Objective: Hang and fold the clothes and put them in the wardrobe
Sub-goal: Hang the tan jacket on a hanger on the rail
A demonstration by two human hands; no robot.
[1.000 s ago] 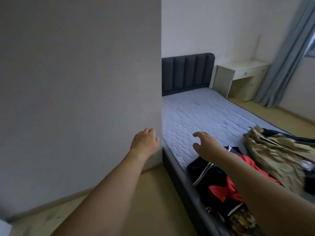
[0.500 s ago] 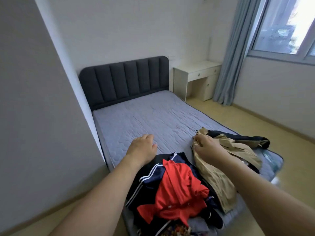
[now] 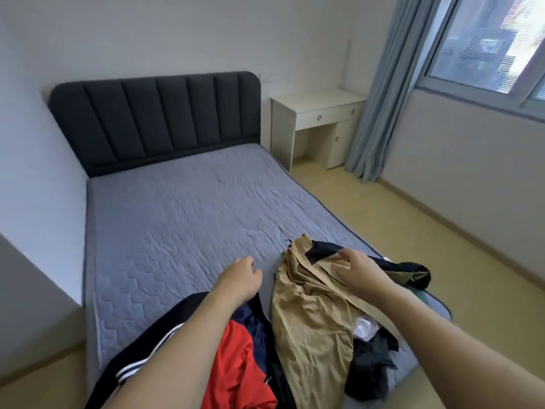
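Note:
A heap of clothes lies on the near end of the grey mattress (image 3: pixel 177 231). It includes a tan garment (image 3: pixel 312 320), a red garment (image 3: pixel 239 364), a dark jacket with white stripes (image 3: pixel 141 364) and a black cloth (image 3: pixel 368 367). A dark navy piece (image 3: pixel 413 270) pokes out from under the tan one. My right hand (image 3: pixel 359 271) rests on the upper part of the tan garment and holds its fabric between fingers and thumb. Just left of the tan garment, my left hand (image 3: pixel 240 278) hovers over the mattress, fingers loosely curled and holding nothing. No hanger is in view.
The bed has a dark padded headboard (image 3: pixel 153 119) against the far wall. A white desk with drawers (image 3: pixel 318 113) stands right of it, beside a blue-grey curtain (image 3: pixel 383 98) and a window (image 3: pixel 486 45). Wooden floor (image 3: pixel 383 216) runs along the bed's right side. A grey panel (image 3: pixel 29 290) stands at left.
My view has swung right from the grey panel to the whole bed. My right hand moved from above the dark jacket onto the tan garment; my left hand came off the panel.

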